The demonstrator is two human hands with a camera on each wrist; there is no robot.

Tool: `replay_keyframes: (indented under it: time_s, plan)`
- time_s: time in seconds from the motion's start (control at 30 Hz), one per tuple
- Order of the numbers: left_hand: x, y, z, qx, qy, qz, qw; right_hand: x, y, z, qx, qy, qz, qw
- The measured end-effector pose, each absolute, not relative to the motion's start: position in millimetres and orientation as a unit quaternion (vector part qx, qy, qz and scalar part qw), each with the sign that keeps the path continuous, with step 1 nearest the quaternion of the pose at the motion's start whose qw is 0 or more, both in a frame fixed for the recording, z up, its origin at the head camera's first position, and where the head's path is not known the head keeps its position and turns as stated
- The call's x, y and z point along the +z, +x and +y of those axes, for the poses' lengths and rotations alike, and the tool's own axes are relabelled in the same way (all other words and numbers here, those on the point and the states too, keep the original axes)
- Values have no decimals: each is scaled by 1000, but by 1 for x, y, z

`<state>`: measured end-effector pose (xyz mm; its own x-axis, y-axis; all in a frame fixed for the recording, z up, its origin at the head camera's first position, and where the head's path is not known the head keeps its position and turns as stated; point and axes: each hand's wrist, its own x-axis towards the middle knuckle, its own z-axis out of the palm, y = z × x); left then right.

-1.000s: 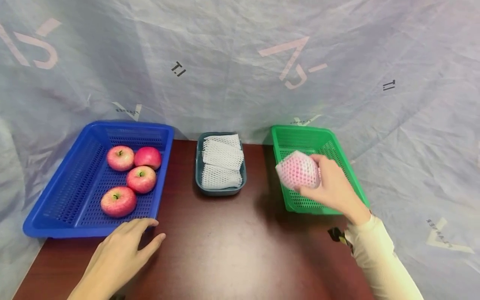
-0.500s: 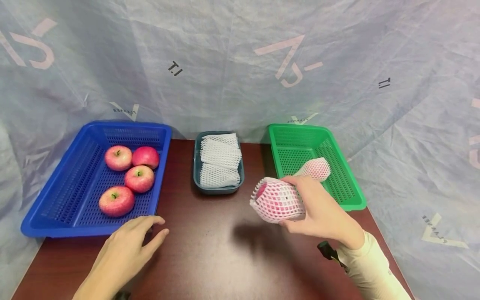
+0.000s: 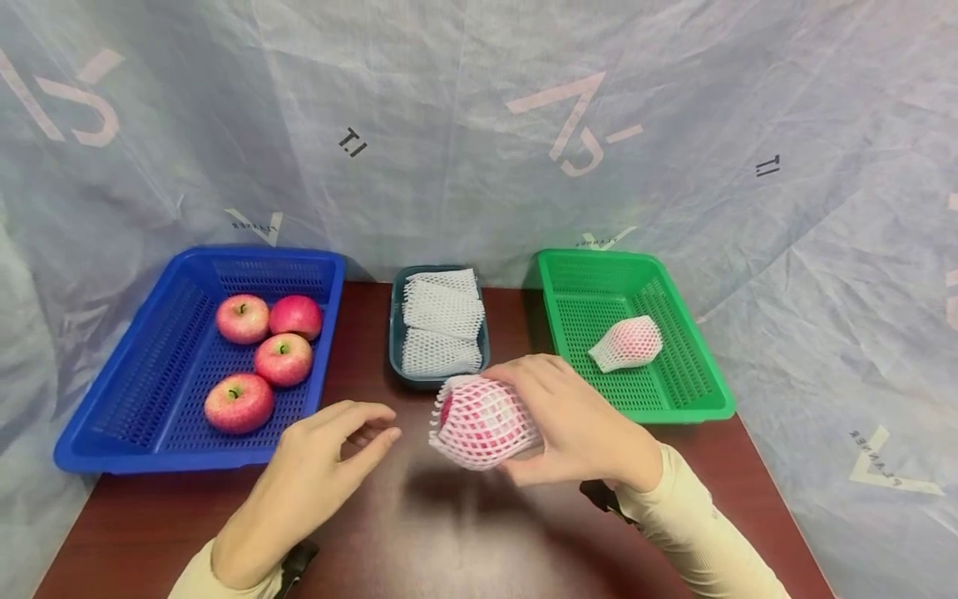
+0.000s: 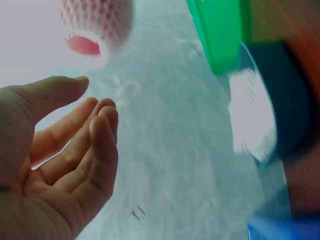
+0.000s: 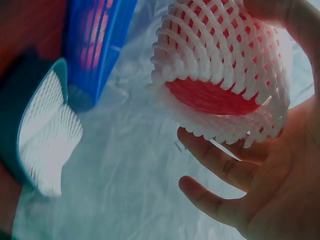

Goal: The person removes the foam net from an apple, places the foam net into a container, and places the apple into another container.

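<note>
My right hand grips an apple in a white foam net above the middle of the table. At the net's open end, red apple skin shows in the right wrist view, where the foam net fills the upper part. To the left, my left hand hovers with loosely bent fingers and nothing in it, a short gap from the netted apple. The left wrist view has the left hand below the netted apple, not touching it. A second netted apple lies in the green basket.
A blue basket on the left holds several bare apples. Between the baskets stands a small dark teal tray of white foam nets. A grey cloth hangs behind the dark wooden table.
The right hand has carried the netted apple left from over the green basket to the table's middle, uncovering the other netted apple there. The left hand has moved right towards it.
</note>
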<state>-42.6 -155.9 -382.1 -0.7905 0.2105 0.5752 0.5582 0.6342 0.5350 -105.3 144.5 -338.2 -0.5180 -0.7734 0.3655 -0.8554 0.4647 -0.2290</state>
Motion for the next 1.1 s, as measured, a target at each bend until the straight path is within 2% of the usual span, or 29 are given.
replay_keyframes:
  time_s: [0.2, 0.4, 0.67, 0.77, 1.1]
  plan:
    - [-378, -43, -145, -407, -274, -843, 220, -344, -102, 127, 187, 500, -840, 101]
    - [-376, -41, -149, -405, -298, -851, 153, -354, -101, 119, 209, 506, -832, 94]
    - [-376, -40, -152, -366, -284, -883, 80, -360, -96, 105, 235, 521, -818, 73]
    - [-378, -40, -151, -342, -282, -893, 76, -360, -94, 100, 233, 530, -813, 68]
    - [-383, -40, -152, -282, -248, -920, 111, -363, -96, 105, 211, 557, -801, 56]
